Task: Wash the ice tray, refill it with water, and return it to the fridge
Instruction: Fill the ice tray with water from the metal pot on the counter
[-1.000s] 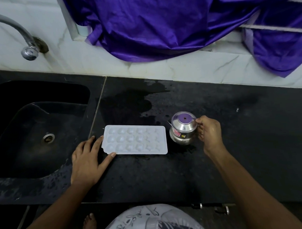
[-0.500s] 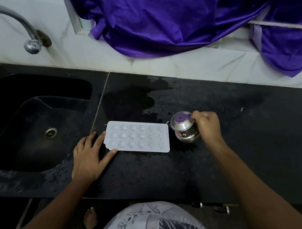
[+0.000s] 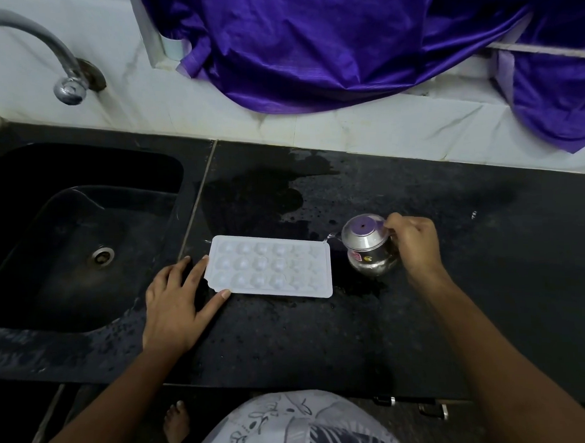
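The ice tray lies flat on the bench; whether its cells hold water is unclear. The left hand rests straight fingers against its left edge. The right hand grips the steel pot, hiding its right side.

Worktop: black speckled stone; wet patches beyond the left grip and around the right grip.
Sink: black basin set in the worktop, left of the left grip, with a steel drain.
Tap: curved chrome spout, far beyond the left grip.
Wall: white marbled tiles beyond both grips.
Cloth: glossy purple, draped down the wall.
Light: dim and soft.
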Demonstrator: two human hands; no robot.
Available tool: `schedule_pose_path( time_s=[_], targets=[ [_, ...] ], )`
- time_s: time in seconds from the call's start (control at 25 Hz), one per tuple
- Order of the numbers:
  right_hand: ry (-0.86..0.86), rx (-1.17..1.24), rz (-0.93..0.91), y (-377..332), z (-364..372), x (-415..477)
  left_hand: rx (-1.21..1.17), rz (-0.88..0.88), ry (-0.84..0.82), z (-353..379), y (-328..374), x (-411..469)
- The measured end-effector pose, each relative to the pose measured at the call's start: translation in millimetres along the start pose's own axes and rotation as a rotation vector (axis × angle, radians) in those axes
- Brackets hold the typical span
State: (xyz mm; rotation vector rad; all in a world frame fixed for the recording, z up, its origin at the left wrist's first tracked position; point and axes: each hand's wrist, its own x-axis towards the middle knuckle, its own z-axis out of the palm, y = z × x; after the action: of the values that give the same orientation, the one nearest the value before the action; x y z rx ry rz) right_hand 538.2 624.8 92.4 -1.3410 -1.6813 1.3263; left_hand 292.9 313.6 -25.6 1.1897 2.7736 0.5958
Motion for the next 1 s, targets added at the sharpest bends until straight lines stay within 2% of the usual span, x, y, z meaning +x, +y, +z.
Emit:
schedule_pose_path(
  time_s=[0.2, 0.36, 0.6, 0.84, 1.0],
  targets=[
    [0.029, 0.235, 0.15, -5.3, -0.5, -0.3, -0.006, -0.003, -0.002, 0.1, 0.2, -0.1],
    [-0.001, 0.272, 0.139, -13.0, 6.1, -2.0, -0.003, -0.006, -0.007, -0.1, -0.1, -0.2],
    [-0.093, 0.038, -0.05, -22.0, 20.3, 0.6, 0.005, -0.006, -0.012, 0.4, -1.3, 0.7],
    [-0.126, -0.313, -0.107, -28.1, 31.4, -1.9, 0.01, -0.011, -0.016, 1.0, -2.7, -0.2],
    [-0.095, -0.462, -0.152, -37.2, 36.1, -6.2, 0.009, -0.005, -0.011, 0.6, -2.2, 0.8]
  ],
)
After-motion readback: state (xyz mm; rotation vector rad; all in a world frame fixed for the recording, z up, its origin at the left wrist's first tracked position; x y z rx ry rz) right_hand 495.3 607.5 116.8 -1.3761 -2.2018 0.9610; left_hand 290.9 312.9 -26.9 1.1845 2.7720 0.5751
